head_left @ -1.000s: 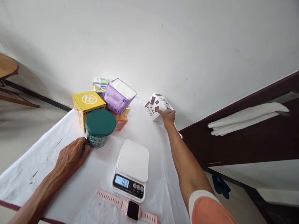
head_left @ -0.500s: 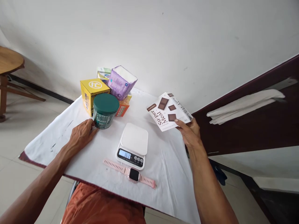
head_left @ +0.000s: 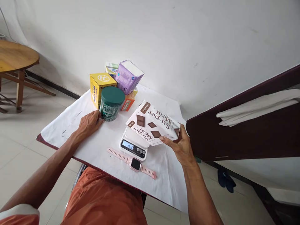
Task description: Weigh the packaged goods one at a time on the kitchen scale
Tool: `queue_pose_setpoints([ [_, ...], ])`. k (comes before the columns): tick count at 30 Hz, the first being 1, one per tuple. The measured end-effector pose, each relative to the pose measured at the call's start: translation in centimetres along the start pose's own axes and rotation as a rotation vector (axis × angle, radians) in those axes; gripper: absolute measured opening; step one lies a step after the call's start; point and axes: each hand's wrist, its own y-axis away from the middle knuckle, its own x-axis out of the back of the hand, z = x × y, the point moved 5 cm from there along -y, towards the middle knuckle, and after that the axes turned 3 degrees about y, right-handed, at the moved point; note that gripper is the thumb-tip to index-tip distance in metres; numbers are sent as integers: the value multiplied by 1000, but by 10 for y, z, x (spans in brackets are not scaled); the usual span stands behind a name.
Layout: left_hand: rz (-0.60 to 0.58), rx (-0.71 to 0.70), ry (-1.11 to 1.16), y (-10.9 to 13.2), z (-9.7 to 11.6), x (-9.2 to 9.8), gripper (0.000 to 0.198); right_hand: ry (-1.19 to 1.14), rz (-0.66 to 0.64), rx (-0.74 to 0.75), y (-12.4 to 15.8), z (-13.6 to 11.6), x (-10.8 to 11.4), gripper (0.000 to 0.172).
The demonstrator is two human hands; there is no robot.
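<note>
My right hand (head_left: 180, 145) grips a white "Su-per Meal" box (head_left: 153, 127) by its right end and holds it over the white kitchen scale (head_left: 133, 147), whose display reads 363. Whether the box rests on the platform is hidden. My left hand (head_left: 89, 122) lies on the white tablecloth (head_left: 70, 125) with curled fingers touching the side of a green-lidded tub (head_left: 112, 103). A pink smartwatch (head_left: 132, 162) lies flat in front of the scale.
Behind the tub stand a yellow box (head_left: 99, 87), a purple packet (head_left: 128, 76), an orange box (head_left: 127, 103) and a small carton (head_left: 111, 68). A round wooden table (head_left: 16, 59) is at far left. A dark wooden frame with folded white cloth (head_left: 257, 104) is at right.
My right hand has lifted the white box from the table's far right corner and brought it over the scale. The left hand has stayed by the tub. The camera has pulled back.
</note>
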Motion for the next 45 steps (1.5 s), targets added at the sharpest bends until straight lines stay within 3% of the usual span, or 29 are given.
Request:
queue_pose_setpoints([
  [4, -1, -12, 15, -1, -1, -1, 27, -21, -37, -53, -1, 14, 14, 107],
  [6, 0, -25, 25, -1, -2, -2, 26, -23, -14, -60, -2, 23, 25, 113],
  [10, -12, -22, 20, -1, -1, -1, 25, 62, 0, -45, -1, 24, 27, 106],
  [13, -49, -64, -20, 8, 8, 5, 24, 114, -1, -39, -1, 10, 13, 87],
  [16, -92, -147, -58, 26, 20, 11, 18, 131, 38, -37, 0, -6, 6, 69],
  [20, -48, -233, 59, 58, 29, 14, 15, 117, 29, 19, 2, -31, 0, 63],
  [24, 8, -296, 242, 94, 32, 13, 31, 60, -75, 85, 8, -59, -32, 63],
  [29, 224, -317, 400, 129, 23, 22, 40, 23, -242, 83, 23, -73, -114, 65],
  [32, 358, -187, 393, 132, 4, 27, 37, 36, -231, 131, 25, -73, -156, 66],
  [35, 368, -79, 370, 121, -12, 25, 38, 4, -232, 160, 19, -67, -184, 67],
  [40, 319, 17, 302, 105, -22, 14, 41, -72, -257, 87, 5, -52, -202, 66],
  [45, 280, 36, 232, 101, -19, 8, 34, -57, -286, 131, 2, -53, -189, 77],
])
